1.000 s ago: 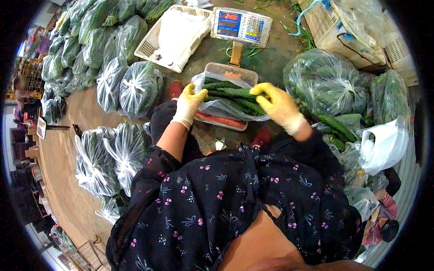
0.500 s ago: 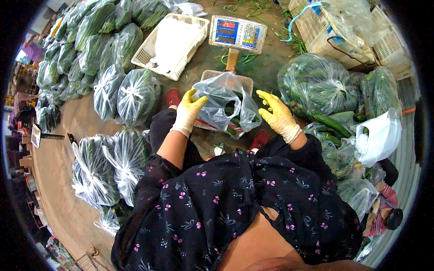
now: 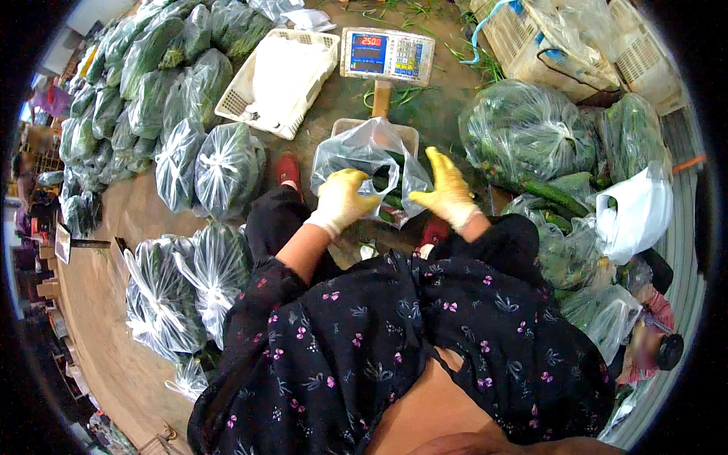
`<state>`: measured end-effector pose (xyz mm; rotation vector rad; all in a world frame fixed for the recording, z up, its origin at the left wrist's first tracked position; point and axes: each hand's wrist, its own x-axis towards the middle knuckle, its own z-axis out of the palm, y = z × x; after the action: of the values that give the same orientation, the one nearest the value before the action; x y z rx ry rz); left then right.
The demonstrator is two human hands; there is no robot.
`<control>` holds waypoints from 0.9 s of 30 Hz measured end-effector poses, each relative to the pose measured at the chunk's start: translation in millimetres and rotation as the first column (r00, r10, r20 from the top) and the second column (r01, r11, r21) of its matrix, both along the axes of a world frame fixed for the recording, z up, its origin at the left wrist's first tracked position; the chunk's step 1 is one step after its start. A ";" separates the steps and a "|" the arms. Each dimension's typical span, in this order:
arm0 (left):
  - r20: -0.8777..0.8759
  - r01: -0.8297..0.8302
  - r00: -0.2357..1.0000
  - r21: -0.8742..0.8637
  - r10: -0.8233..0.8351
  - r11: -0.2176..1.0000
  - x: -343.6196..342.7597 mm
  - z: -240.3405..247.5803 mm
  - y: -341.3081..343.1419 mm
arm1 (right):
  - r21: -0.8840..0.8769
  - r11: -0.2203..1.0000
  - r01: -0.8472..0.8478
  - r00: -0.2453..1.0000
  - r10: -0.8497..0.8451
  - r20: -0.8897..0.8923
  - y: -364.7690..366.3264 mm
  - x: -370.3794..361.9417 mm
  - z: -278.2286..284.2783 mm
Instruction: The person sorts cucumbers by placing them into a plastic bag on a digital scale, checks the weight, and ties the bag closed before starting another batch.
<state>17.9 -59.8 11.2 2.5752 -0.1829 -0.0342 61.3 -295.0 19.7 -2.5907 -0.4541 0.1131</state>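
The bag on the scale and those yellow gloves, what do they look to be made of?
The bag looks like thin clear plastic film: glossy, crumpled, with the green vegetables showing through. The gloves on the left hand and right hand look like matte yellow rubber or latex, snug and slightly wrinkled, though a coated fabric cannot be ruled out.

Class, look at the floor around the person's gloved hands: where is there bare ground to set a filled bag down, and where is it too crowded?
Bare ground lies between the white basket, the scale and the tied bags at left. The right side is crowded with heaped bags and loose cucumbers.
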 end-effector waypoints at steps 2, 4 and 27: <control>-0.072 0.154 0.987 0.121 -0.147 0.981 11.2 4.4 -25.9 | -0.212 0.977 0.003 0.999 -0.013 -0.047 30.9 -13.5 3.6; 0.005 0.129 0.991 0.190 -0.132 0.973 16.4 -39.8 -35.0 | -0.363 0.932 -0.010 1.000 0.002 -0.023 45.8 -14.8 -30.8; -0.504 0.397 0.861 0.591 -0.062 0.702 7.1 -130.7 7.4 | -0.309 0.942 0.129 0.911 -0.235 -0.339 -14.1 15.3 -121.6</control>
<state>25.0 -52.4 -119.6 3.1488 -0.3850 -0.9728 76.6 -309.1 -101.9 -2.7798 -0.0529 0.6338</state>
